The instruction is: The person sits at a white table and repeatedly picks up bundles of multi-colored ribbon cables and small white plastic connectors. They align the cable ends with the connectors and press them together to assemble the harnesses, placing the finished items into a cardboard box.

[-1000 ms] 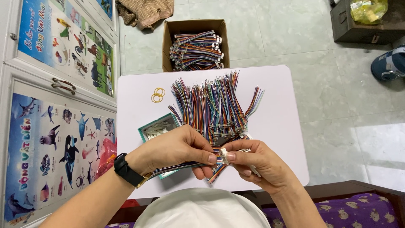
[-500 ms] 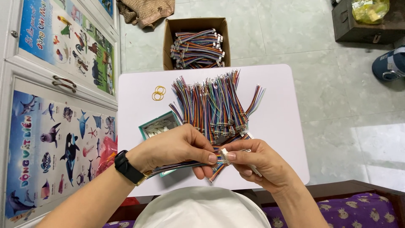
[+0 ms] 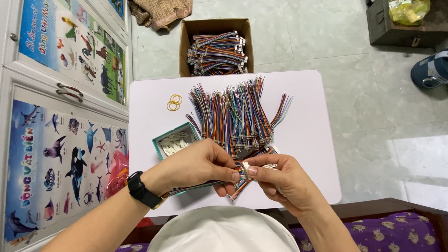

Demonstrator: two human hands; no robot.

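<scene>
My left hand [image 3: 198, 163] pinches a multicoloured ribbon wire harness [image 3: 196, 185] that trails back under the palm toward my wrist with its black watch [image 3: 142, 190]. My right hand [image 3: 280, 179] meets it fingertip to fingertip, holding the small white connector [image 3: 243, 168] at the wire's end. Both hands hover over the near edge of a small white table [image 3: 312, 140]. Just beyond them lies a fanned pile of several similar coloured wire harnesses [image 3: 235, 116]. A small teal box [image 3: 173, 141] of white connector pieces sits left of the pile, partly hidden by my left hand.
Yellow rubber bands [image 3: 173, 102] lie at the table's far left. A cardboard box [image 3: 217, 46] full of wire bundles stands on the tiled floor behind the table. A cabinet with animal posters [image 3: 60, 140] is at the left; a dark crate [image 3: 401, 23] at far right.
Both hands stay at the same spot; the fingers shift only slightly on the connector. The view has tilted a little.
</scene>
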